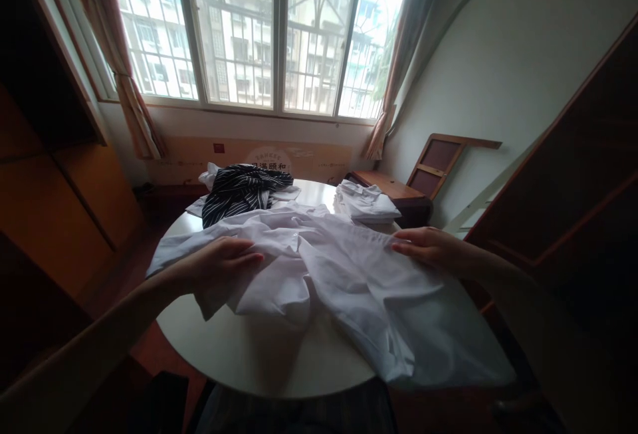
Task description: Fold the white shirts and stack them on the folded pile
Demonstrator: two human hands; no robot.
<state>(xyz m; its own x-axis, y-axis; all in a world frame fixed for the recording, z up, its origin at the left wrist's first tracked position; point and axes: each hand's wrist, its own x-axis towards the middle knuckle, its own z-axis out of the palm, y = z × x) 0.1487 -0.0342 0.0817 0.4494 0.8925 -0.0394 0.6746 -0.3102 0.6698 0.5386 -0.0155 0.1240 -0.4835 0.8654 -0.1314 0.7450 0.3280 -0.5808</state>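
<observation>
A crumpled white shirt is spread across the round table, part of it hanging over the front right edge. On the left side, my left hand has its fingers closed on the cloth. My right hand pinches the shirt's upper right edge between thumb and fingers. Folded white clothes lie in a stack just behind the shirt, to the right. Behind it to the left is a heap with a black-and-white striped garment on top of other white cloth.
A wooden cabinet stands beyond the table at the right, with a wooden frame leaning by the wall. Barred windows and tied curtains are at the back. Orange cupboards stand on the left.
</observation>
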